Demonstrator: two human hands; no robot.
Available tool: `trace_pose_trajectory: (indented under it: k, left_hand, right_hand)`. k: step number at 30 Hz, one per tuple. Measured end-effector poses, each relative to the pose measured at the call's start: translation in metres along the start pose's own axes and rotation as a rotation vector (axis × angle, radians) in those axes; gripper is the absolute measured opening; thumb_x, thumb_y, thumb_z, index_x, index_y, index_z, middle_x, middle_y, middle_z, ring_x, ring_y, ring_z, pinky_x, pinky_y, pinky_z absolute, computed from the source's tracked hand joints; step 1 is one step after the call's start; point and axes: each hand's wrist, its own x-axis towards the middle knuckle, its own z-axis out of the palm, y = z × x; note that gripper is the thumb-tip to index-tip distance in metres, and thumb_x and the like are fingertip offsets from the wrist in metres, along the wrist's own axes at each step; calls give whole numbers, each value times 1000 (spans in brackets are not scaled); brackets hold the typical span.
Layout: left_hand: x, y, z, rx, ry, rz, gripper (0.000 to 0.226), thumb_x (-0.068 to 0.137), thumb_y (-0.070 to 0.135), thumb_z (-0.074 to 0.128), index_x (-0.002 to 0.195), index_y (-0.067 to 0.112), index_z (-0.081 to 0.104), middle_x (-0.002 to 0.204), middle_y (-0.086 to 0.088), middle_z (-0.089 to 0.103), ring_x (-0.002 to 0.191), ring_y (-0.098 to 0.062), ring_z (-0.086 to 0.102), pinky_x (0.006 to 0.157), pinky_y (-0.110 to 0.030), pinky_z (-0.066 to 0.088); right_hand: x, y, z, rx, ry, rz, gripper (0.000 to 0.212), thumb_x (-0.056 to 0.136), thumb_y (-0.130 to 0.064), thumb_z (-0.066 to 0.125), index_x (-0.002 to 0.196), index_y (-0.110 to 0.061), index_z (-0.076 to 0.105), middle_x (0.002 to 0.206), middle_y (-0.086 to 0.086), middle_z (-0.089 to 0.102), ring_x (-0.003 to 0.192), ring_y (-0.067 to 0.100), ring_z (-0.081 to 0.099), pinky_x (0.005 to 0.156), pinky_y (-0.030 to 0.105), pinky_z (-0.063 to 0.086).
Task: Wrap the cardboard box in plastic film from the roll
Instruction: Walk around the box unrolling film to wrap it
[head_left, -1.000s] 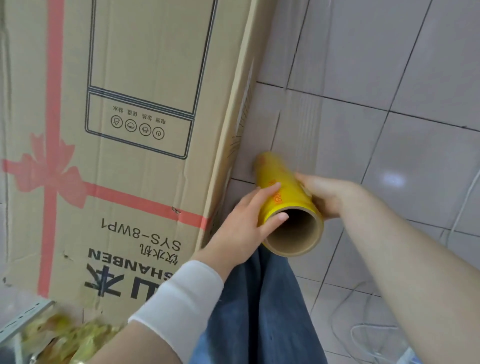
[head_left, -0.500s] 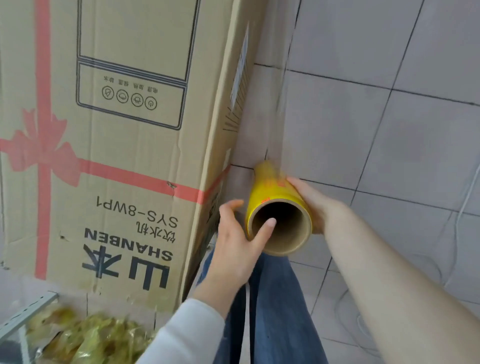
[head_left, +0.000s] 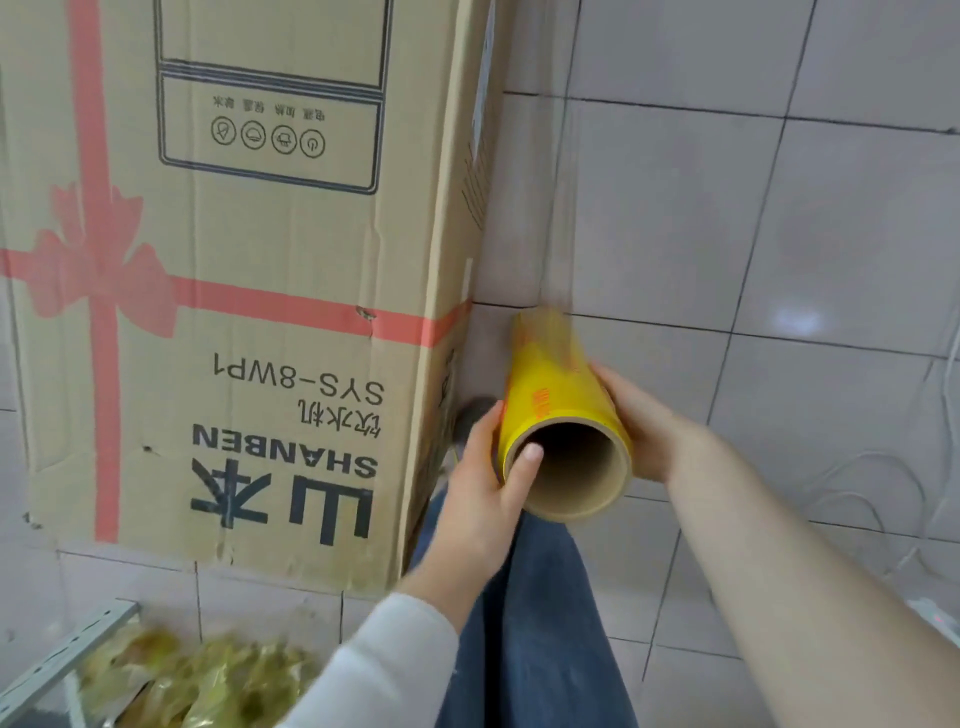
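Grey floor tiles (head_left: 675, 208); both hands, left hand (head_left: 480, 493) and right hand (head_left: 641, 421), grip the yellow roll (head_left: 558, 395) just beside the cardboard box (head_left: 260, 312).

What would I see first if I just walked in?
The huge cardboard box on the left, printed with a red ribbon and bow. Right beside its corner, a bright yellow roll is held by the left hand and right hand.
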Motion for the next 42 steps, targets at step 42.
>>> trace_pose_trajectory:
  k: [42]
  left_hand:
    - [-26,-74,-21,428,-308,87,72,80,50,59,143,35,28,150,8,31,135,-13,32,104,-22,26]
  right_hand:
    - [49,117,41,-76,32,25,70,79,-67,54,135,-25,47,119,17,63,102,35,65,88,52,52]
